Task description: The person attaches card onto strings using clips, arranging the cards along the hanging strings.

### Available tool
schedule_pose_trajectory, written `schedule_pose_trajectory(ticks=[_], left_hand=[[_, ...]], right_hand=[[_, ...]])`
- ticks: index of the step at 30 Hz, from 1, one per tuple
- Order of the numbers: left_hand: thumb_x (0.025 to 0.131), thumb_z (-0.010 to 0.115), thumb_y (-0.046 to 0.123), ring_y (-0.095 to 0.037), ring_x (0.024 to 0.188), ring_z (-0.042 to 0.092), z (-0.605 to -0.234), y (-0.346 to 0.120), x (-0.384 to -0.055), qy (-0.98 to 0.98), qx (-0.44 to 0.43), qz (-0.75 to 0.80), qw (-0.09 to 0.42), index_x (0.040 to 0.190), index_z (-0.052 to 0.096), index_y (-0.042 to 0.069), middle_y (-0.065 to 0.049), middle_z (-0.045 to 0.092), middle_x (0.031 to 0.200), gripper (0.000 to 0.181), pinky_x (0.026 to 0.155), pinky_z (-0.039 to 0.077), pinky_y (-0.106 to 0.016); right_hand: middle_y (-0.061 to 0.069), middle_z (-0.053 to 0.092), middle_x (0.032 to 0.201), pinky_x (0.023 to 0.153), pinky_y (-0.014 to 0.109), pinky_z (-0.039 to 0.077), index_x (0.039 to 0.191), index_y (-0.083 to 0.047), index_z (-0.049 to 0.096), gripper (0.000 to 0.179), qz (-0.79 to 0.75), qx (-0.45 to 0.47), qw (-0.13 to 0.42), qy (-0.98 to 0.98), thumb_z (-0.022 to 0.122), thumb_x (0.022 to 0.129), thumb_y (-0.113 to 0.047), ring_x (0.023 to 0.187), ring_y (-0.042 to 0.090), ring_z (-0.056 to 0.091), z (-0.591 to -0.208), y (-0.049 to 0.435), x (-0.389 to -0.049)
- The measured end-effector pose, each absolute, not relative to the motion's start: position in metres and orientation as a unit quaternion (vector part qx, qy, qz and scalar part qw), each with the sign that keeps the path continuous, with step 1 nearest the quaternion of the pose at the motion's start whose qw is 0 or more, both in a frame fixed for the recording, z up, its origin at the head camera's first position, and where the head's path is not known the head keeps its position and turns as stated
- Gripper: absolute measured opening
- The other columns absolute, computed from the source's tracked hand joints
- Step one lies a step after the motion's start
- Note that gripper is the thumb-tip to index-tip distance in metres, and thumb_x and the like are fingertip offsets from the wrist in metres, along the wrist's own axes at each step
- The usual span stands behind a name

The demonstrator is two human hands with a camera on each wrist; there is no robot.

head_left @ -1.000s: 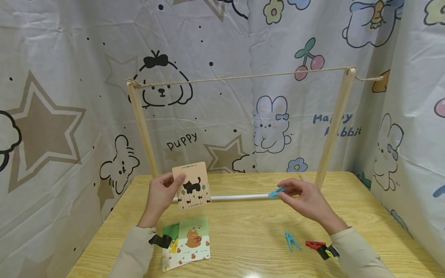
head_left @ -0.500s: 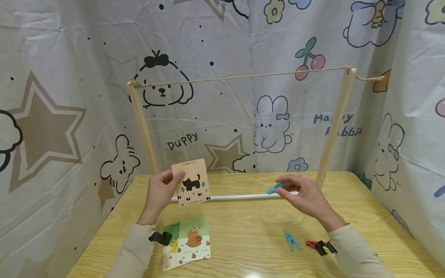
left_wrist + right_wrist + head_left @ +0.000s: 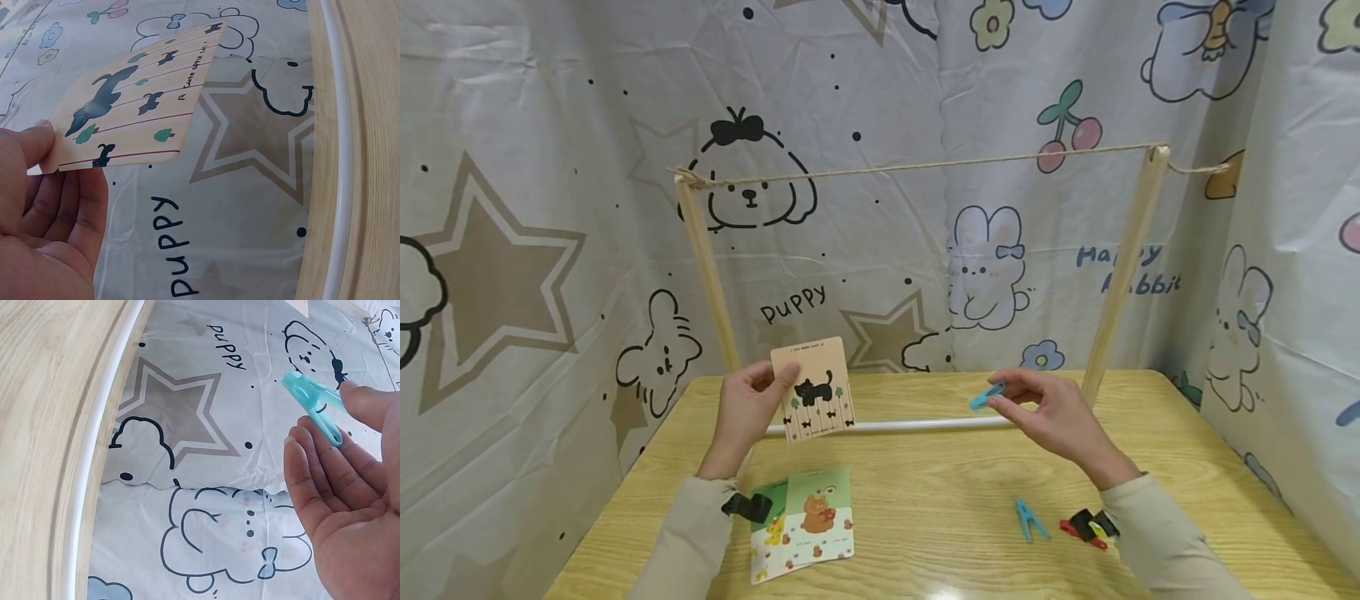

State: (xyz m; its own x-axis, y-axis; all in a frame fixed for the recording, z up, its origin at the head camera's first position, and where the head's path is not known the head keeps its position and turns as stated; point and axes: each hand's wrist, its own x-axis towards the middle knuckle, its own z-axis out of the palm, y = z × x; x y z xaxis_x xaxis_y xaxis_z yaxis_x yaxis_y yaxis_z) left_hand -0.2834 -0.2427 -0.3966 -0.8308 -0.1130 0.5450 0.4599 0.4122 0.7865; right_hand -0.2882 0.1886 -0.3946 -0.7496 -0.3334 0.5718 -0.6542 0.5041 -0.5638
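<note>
My left hand point(image 3: 748, 408) pinches a peach card point(image 3: 815, 388) with a black cat on it, thumb on the front near its left edge. In the left wrist view the card point(image 3: 134, 100) stands out from the thumb and the fingers curled behind it. On the right, my right hand point(image 3: 1052, 412) holds a light-blue clothespin point(image 3: 987, 396) between thumb and fingers. The right wrist view shows the clothespin point(image 3: 310, 400) with its nose pointing away from the palm. Both hands are raised over the table, below a twine line point(image 3: 925, 166).
Two wooden posts point(image 3: 703, 258) carry the twine, with a white rod point(image 3: 925, 425) low between them. Two green-and-white cards point(image 3: 818, 521) overlap on the wooden table point(image 3: 940, 517). Another blue clothespin point(image 3: 1030, 522) and a red one point(image 3: 1093, 542) lie at the right. A printed curtain point(image 3: 880, 250) hangs behind.
The card in my left hand has risen slightly. My right hand has lifted the clothespin a little and brought it leftward, clear of the white rod in the head view.
</note>
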Motion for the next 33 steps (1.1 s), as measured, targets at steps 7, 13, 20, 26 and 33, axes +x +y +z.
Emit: schedule_pose_trajectory(ticks=[7, 13, 20, 26, 33], left_hand=[[0.098, 0.074, 0.030, -0.015, 0.051, 0.038, -0.392, -0.244, -0.286, -0.795, -0.120, -0.526, 0.278, 0.069, 0.063, 0.007, -0.003, 0.048, 0.057, 0.039, 0.049, 0.033, -0.027], [0.098, 0.074, 0.032, -0.015, 0.049, 0.035, -0.386, -0.243, -0.289, -0.788, -0.130, -0.531, 0.282, 0.066, 0.060, 0.008, -0.004, 0.045, 0.055, 0.042, 0.047, 0.030, -0.027], [0.098, 0.075, 0.026, -0.011, 0.050, 0.036, -0.372, -0.240, -0.285, -0.795, -0.114, -0.529, 0.274, 0.072, 0.066, 0.004, 0.000, 0.047, 0.057, 0.035, 0.047, 0.031, -0.024], [0.099, 0.073, 0.017, -0.010, 0.051, 0.035, -0.360, -0.232, -0.274, -0.803, -0.113, -0.519, 0.270, 0.070, 0.061, -0.003, 0.000, 0.044, 0.057, 0.037, 0.049, 0.031, -0.025], [0.098, 0.074, 0.024, -0.010, 0.053, 0.038, -0.369, -0.238, -0.284, -0.802, -0.098, -0.524, 0.268, 0.074, 0.067, 0.000, -0.002, 0.049, 0.060, 0.035, 0.050, 0.032, -0.024]], right_hand=[[-0.010, 0.076, 0.091, 0.066, 0.025, 0.055, 0.117, -0.015, 0.074, 0.026, 0.401, 0.294, 0.204, -0.843, 0.081, 0.092, -0.019, 0.080, 0.006, 0.072, -0.388, 0.186, -0.289], [-0.010, 0.076, 0.091, 0.064, 0.026, 0.055, 0.115, -0.016, 0.074, 0.025, 0.396, 0.296, 0.212, -0.843, 0.082, 0.091, -0.019, 0.079, 0.006, 0.072, -0.380, 0.183, -0.289], [-0.010, 0.076, 0.090, 0.066, 0.029, 0.056, 0.116, -0.016, 0.074, 0.025, 0.396, 0.298, 0.213, -0.842, 0.081, 0.092, -0.020, 0.079, 0.006, 0.072, -0.373, 0.179, -0.289], [-0.010, 0.075, 0.090, 0.072, 0.030, 0.058, 0.117, -0.016, 0.074, 0.026, 0.397, 0.303, 0.211, -0.840, 0.081, 0.093, -0.020, 0.080, 0.006, 0.072, -0.371, 0.178, -0.290], [-0.010, 0.075, 0.090, 0.070, 0.030, 0.058, 0.117, -0.016, 0.074, 0.026, 0.397, 0.298, 0.210, -0.842, 0.081, 0.093, -0.022, 0.080, 0.006, 0.072, -0.365, 0.175, -0.291]])
